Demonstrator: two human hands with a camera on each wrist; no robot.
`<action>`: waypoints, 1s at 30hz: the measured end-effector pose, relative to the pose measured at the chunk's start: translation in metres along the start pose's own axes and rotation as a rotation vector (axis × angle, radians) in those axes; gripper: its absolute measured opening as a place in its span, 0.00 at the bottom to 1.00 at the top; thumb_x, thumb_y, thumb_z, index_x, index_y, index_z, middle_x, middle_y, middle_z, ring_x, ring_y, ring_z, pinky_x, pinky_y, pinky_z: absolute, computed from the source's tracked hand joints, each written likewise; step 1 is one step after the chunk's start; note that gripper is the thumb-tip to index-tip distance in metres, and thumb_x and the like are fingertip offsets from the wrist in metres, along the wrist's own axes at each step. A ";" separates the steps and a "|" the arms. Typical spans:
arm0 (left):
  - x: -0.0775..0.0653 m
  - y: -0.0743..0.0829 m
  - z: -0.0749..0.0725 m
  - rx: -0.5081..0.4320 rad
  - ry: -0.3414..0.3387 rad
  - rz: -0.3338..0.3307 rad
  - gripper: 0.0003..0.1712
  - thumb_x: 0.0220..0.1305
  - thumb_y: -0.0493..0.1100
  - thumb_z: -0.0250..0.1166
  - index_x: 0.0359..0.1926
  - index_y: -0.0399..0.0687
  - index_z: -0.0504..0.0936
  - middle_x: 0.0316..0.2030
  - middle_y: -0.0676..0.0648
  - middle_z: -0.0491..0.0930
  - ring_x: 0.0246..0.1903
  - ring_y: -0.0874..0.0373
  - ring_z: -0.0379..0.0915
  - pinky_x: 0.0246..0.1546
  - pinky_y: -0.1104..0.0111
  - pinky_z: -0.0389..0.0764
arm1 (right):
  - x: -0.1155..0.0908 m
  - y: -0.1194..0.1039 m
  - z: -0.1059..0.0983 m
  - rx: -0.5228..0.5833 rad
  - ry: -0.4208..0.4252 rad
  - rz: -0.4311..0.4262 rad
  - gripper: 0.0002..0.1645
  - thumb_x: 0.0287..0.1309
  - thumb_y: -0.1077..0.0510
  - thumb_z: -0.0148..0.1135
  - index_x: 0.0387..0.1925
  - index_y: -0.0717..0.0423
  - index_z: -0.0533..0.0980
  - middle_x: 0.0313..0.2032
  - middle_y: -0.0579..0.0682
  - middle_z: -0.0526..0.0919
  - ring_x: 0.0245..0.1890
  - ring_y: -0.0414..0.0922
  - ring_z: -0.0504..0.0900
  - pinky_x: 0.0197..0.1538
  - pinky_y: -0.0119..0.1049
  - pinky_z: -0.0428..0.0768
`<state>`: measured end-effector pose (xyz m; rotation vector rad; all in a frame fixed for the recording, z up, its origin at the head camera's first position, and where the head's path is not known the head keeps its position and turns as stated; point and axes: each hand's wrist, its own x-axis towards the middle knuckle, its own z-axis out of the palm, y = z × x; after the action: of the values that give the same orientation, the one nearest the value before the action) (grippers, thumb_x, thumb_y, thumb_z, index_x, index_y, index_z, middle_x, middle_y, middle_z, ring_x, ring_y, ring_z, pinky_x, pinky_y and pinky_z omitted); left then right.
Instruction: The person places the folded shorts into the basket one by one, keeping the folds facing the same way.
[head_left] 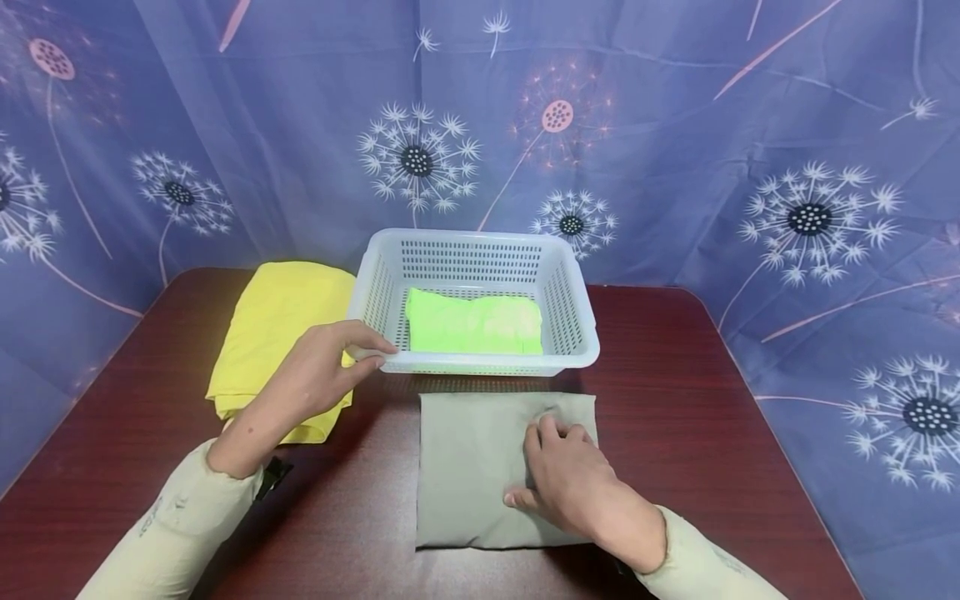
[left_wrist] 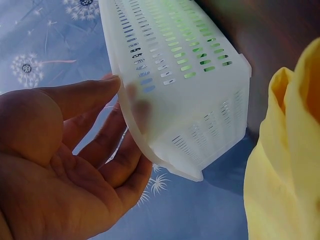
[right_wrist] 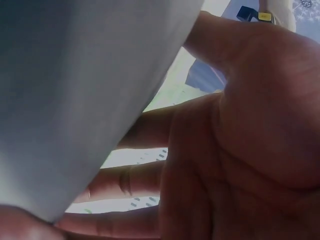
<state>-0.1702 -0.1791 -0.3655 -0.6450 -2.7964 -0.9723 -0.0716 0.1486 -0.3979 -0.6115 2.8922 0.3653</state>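
My left hand (head_left: 318,367) pinches the rim of a white plastic basket (head_left: 480,362) at its near left corner. In the left wrist view, the thumb of that hand (left_wrist: 75,150) lies on one side of the rim and the fingers on the other. A bright green folded cloth (head_left: 472,323) lies inside the basket. In front of the basket, a grey folded cloth (head_left: 468,467) lies flat on the table. My right hand (head_left: 566,475) rests on its right part, fingertips touching the fabric near a small crease, thumb spread to the left.
A yellow folded cloth (head_left: 277,333) lies on the table left of the basket, just beyond my left forearm. The dark red wooden table (head_left: 675,400) extends to both sides. A blue curtain (head_left: 652,125) with dandelion prints hangs behind and beside it.
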 end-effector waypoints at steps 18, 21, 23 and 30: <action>0.000 0.002 -0.001 -0.006 0.007 0.009 0.13 0.65 0.33 0.74 0.49 0.48 0.93 0.48 0.46 0.90 0.49 0.48 0.85 0.52 0.49 0.82 | 0.011 -0.018 -0.003 -0.187 0.023 -0.036 0.61 0.62 0.16 0.55 0.64 0.70 0.73 0.45 0.64 0.75 0.35 0.54 0.78 0.40 0.45 0.78; 0.000 0.001 0.000 -0.003 0.004 0.003 0.13 0.65 0.33 0.74 0.49 0.47 0.93 0.48 0.46 0.90 0.49 0.48 0.85 0.52 0.49 0.82 | 0.012 -0.020 -0.003 -0.199 0.025 -0.037 0.61 0.62 0.16 0.54 0.63 0.69 0.74 0.44 0.63 0.75 0.34 0.53 0.77 0.39 0.45 0.78; 0.000 0.001 0.001 -0.002 0.002 0.000 0.13 0.65 0.33 0.74 0.49 0.47 0.93 0.48 0.46 0.90 0.49 0.48 0.84 0.52 0.49 0.82 | 0.012 -0.021 -0.003 -0.209 0.029 -0.041 0.61 0.62 0.16 0.53 0.63 0.69 0.74 0.44 0.63 0.75 0.34 0.53 0.77 0.39 0.44 0.77; 0.000 0.001 0.001 -0.007 0.006 0.006 0.12 0.65 0.33 0.74 0.49 0.47 0.93 0.48 0.47 0.90 0.49 0.49 0.85 0.52 0.49 0.82 | 0.015 -0.026 -0.004 -0.244 0.035 -0.060 0.61 0.62 0.15 0.51 0.63 0.67 0.75 0.44 0.62 0.75 0.36 0.51 0.75 0.37 0.43 0.77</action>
<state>-0.1697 -0.1776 -0.3659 -0.6499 -2.7852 -0.9814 -0.0745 0.1193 -0.4021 -0.7466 2.8769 0.7131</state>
